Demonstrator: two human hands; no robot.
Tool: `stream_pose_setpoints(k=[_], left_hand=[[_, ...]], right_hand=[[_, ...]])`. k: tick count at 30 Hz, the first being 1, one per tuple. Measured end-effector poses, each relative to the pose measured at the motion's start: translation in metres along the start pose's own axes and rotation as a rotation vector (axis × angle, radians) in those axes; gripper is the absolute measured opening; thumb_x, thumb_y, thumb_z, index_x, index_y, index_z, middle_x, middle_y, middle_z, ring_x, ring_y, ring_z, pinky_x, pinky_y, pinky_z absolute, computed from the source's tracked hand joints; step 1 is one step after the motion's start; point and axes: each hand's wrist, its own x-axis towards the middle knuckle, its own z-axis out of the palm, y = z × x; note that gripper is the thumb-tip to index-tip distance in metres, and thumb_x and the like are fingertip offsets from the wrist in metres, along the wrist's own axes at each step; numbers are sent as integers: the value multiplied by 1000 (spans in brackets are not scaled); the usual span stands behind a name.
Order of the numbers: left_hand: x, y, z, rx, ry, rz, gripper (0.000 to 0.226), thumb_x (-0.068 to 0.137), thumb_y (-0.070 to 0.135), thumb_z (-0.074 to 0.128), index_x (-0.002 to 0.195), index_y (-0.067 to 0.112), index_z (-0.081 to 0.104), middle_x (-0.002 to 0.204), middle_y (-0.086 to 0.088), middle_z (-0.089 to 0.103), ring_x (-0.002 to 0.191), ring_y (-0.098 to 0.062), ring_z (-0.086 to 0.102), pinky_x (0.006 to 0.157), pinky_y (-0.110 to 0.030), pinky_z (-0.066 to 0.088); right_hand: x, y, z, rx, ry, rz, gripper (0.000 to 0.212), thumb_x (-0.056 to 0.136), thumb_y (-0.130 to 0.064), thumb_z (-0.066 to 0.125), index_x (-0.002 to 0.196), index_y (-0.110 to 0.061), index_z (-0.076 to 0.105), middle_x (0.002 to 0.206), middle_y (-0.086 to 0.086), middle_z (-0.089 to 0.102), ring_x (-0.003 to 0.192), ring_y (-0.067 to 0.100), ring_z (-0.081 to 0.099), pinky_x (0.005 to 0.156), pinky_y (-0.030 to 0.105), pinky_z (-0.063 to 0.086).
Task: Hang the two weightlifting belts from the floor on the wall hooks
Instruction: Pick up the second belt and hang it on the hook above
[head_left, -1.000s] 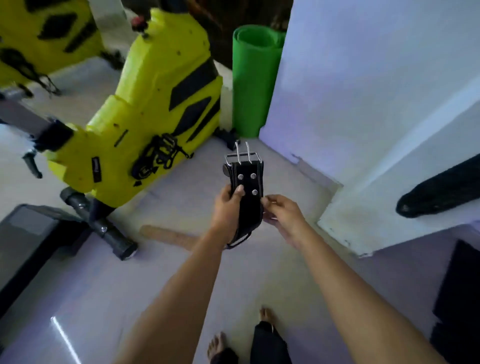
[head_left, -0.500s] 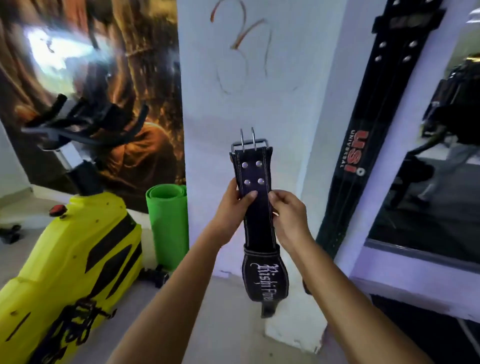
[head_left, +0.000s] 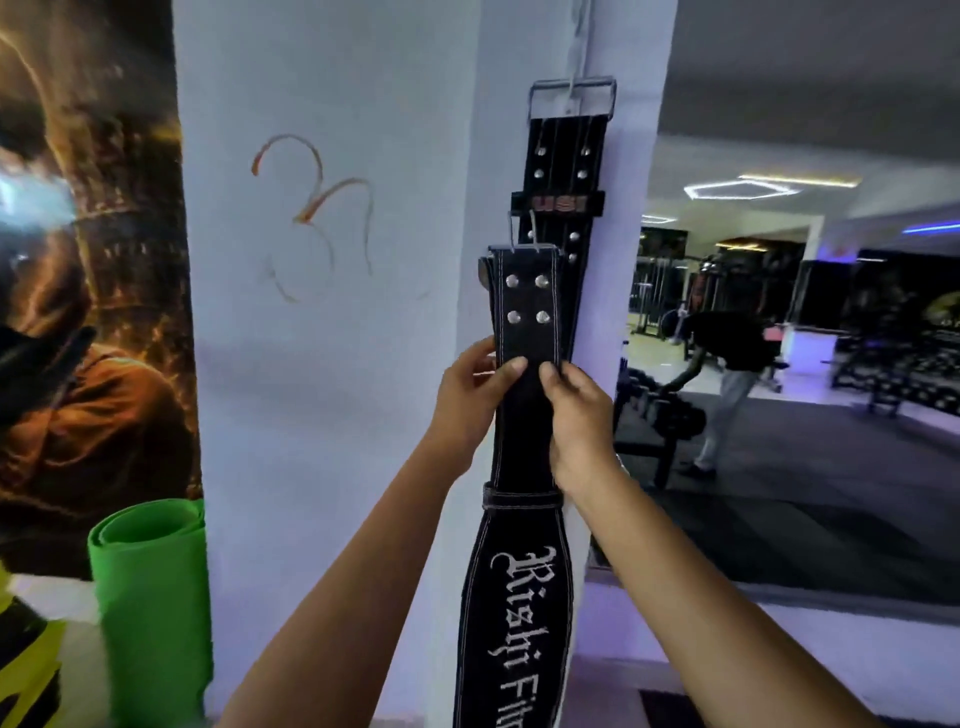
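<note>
I hold a black weightlifting belt with white stitching and white lettering (head_left: 527, 322) upright in front of the white pillar. My left hand (head_left: 467, 405) grips its left edge and my right hand (head_left: 576, 415) its right edge, just below four rivets. Its metal buckle points up. Behind it, a second black belt (head_left: 563, 166) hangs by its steel buckle from a wall hook (head_left: 571, 98) on the pillar. My belt's top overlaps the lower part of the hanging belt.
A white pillar (head_left: 332, 338) with orange scribbles stands ahead. A rolled green mat (head_left: 150, 597) leans at lower left beside a yellow exercise bike (head_left: 26, 665). A mural covers the left wall. At right, a person bends over in the gym area.
The belt rose from near floor level to chest height against the pillar, and my view tilted up. The hanging belt's buckle and hook have come into view.
</note>
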Motion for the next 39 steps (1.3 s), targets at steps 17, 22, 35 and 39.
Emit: stream_pose_setpoints(k=[17,22,35,39], left_hand=[[13,-59,21,21,-175,-141,21,89,31,58,80,13,60,72,5,66,71,-11,65,66,-21,52],[19,-68,10,28,-256,-206,13,88,24,60,92,13,68,87,-5,74,81,-19,72,75,-29,58],[21,-95,0,21,-331,-316,23,76,13,73,98,8,67,88,-6,75,79,-20,73,71,-28,59],[14,-108,-1,9,-392,-374,30,75,12,74,104,7,66,94,-7,75,87,-24,72,79,-33,58]], right_hand=[[64,-49,-8,-13,58,-82,25,87,-4,57,108,-17,62,94,-6,65,79,1,58,70,14,45],[73,-58,0,-16,67,-106,22,87,-4,58,102,-18,64,105,3,66,97,15,60,99,37,48],[86,-70,2,-33,93,-160,28,86,-2,59,112,-10,64,106,2,64,99,13,57,107,36,41],[84,-67,0,-43,88,-145,26,85,-3,61,109,-13,64,105,0,64,99,13,56,107,35,40]])
